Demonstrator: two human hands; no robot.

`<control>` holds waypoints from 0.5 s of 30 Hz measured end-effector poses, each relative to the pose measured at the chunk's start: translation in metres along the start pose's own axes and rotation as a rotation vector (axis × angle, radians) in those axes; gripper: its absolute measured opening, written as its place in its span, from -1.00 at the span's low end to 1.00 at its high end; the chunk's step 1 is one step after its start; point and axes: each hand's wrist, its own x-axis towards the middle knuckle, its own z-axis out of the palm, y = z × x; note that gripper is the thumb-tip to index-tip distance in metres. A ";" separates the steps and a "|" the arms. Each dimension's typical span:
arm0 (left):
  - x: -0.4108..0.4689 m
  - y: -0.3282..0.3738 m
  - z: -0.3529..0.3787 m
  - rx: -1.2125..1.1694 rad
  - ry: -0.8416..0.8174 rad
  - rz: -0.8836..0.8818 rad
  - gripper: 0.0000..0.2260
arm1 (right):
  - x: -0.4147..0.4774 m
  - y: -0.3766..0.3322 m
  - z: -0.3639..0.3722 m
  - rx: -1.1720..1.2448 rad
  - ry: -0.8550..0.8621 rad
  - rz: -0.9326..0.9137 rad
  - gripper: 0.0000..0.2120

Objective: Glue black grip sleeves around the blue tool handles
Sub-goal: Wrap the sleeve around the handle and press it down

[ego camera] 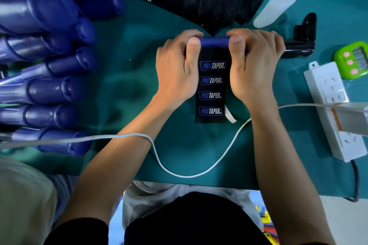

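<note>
My left hand [175,69] and right hand [253,65] clutch stiff blue handle [214,41] by its ends, 12 o'clock of thin, floppy-looking black sleeve [211,87].

To your right a white power strip [330,105] lies on the teal mat [139,45], with a dark cord [357,181] leaving its near end. Just beyond it you have a green timer [352,59] with pink buttons. A white cable [179,173] loops across the mat's near edge in front of you
</note>
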 end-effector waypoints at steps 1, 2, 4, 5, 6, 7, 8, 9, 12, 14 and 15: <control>0.000 0.000 0.000 0.005 0.000 0.001 -0.52 | 0.000 0.000 0.000 0.004 0.002 0.002 -0.55; 0.001 0.001 0.000 0.011 -0.003 0.000 -0.53 | -0.001 0.000 0.001 -0.012 0.002 -0.001 -0.57; 0.002 0.001 0.001 0.016 -0.007 -0.012 -0.59 | 0.000 0.000 0.002 -0.056 -0.005 -0.011 -0.63; 0.002 0.001 0.002 0.010 -0.006 -0.019 -0.63 | 0.001 0.000 0.002 -0.061 -0.009 -0.011 -0.65; 0.002 0.001 0.002 0.004 -0.005 -0.023 -0.67 | 0.002 0.000 0.002 -0.057 -0.012 -0.010 -0.66; 0.002 0.001 0.002 -0.001 -0.005 -0.028 -0.69 | 0.002 0.000 0.002 -0.053 -0.011 -0.008 -0.65; 0.002 0.001 0.002 -0.004 -0.005 -0.035 -0.71 | 0.003 0.000 0.003 -0.052 -0.010 -0.007 -0.65; 0.003 0.001 0.002 -0.007 -0.007 -0.040 -0.71 | 0.003 0.000 0.002 -0.053 -0.009 -0.009 -0.64; 0.002 0.001 0.001 -0.010 -0.008 -0.056 -0.71 | 0.003 0.001 0.002 -0.041 0.006 -0.025 -0.66; 0.002 0.001 0.001 -0.026 -0.014 -0.076 -0.68 | 0.002 0.002 0.001 -0.018 0.015 -0.028 -0.66; 0.003 0.001 0.001 -0.036 -0.021 -0.088 -0.64 | 0.002 0.003 0.001 -0.014 0.010 -0.023 -0.66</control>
